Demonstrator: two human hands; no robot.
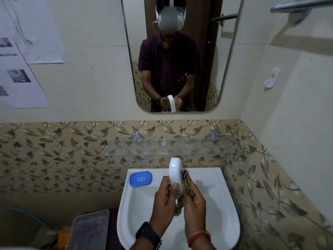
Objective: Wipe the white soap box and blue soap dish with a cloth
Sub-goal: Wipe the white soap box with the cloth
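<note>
My left hand (pixel 164 197) holds the white soap box (pixel 175 173) upright on its edge above the sink, thumb across its lower face. My right hand (pixel 193 201) presses a crumpled brown cloth (pixel 188 183) against the box's right side. The blue soap dish (pixel 141 179), with a grid of small drain holes, lies flat on the sink's back left corner, apart from both hands.
The white sink (pixel 216 199) juts out from a leaf-patterned tiled wall. A glass shelf (pixel 173 147) runs above it, under a mirror (pixel 176 51). A clear plastic container (pixel 88 230) stands on the floor to the left. A towel bar (pixel 299 6) is at the top right.
</note>
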